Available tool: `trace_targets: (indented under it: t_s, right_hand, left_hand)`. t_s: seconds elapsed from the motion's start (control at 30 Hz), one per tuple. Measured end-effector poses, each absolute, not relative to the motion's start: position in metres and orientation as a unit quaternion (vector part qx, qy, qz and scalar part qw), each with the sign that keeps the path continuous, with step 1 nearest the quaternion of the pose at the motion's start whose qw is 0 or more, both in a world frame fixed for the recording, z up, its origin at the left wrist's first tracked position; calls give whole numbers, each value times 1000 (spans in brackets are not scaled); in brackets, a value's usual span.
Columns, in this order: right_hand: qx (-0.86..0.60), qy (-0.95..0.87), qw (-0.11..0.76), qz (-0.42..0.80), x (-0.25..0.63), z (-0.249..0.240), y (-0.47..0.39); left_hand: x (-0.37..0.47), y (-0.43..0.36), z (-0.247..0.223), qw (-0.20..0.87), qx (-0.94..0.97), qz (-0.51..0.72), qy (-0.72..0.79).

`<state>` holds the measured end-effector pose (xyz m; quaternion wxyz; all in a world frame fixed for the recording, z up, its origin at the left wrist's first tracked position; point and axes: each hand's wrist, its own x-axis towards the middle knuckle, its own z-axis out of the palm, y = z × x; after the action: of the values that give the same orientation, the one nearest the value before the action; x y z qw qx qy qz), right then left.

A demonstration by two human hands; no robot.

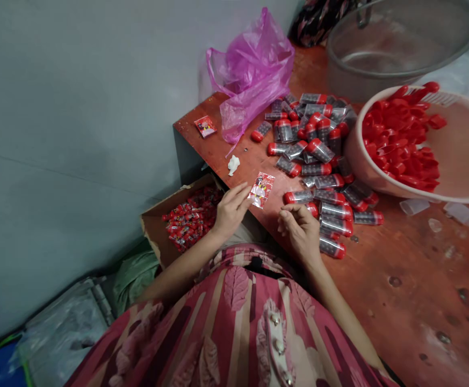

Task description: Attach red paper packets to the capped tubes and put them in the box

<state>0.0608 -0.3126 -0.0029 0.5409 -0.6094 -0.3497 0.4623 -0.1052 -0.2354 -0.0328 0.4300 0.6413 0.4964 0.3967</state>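
Note:
A small red printed packet (261, 190) with a shiny clear wrapper is at the table's near edge. My left hand (232, 210) has its fingertips closed at the packet's lower left edge, with the fingers fairly straight. To the right of the packet, my right hand (302, 228) is curled, thumb and forefinger together; whatever they may pinch is too small to make out. Right beside it lie several clear tubes with red caps and dark contents (334, 209), heaped across the table. An open cardboard box (153, 228) full of small red wrapped pieces stands below my left hand.
On the red table (419, 279) are a pink plastic bag (254, 59), another printed packet (205, 126) and a white crumpled scrap (233, 165). A pink basin (463, 145) holds red plastic parts (403, 140). Behind stands a large metal basin (379, 64). A wall rises at left.

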Motion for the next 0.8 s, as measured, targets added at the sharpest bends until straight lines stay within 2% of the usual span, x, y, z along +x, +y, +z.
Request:
trace_targets:
  t_s: [0.1, 0.2, 0.37, 0.5, 0.57, 0.63, 0.73, 0.8]
  right_hand:
    - [-620, -358, 525, 461, 60, -1, -313]
    - [-629, -373, 505, 458, 61, -2, -314]
    - [-644, -395, 482, 444, 65, -7, -308]
    - [-635, -372, 543, 405, 63, -12, -290]
    - [-604, -331, 586, 426, 61, -13, -281]
    - [-574, -290, 613, 460, 60, -13, -275]
    - [-561, -262, 622, 480, 60, -10, -274]
    - [-565, -275, 606, 487, 63, -8, -278]
  left_hand:
    - [-84, -210, -38, 237, 811, 302, 442]
    - [-73, -196, -48, 137, 859, 249, 425]
    - [-72, -195, -59, 106, 849, 284, 432]
    - [-72, -203, -48, 109, 841, 341, 406]
    - [-71, -211, -38, 135, 843, 362, 374]
    - [-71, -220, -29, 208, 830, 379, 353]
    - [-71, -229, -21, 413, 721, 403, 384]
    - [-71, -231, -20, 575, 598, 377, 412]
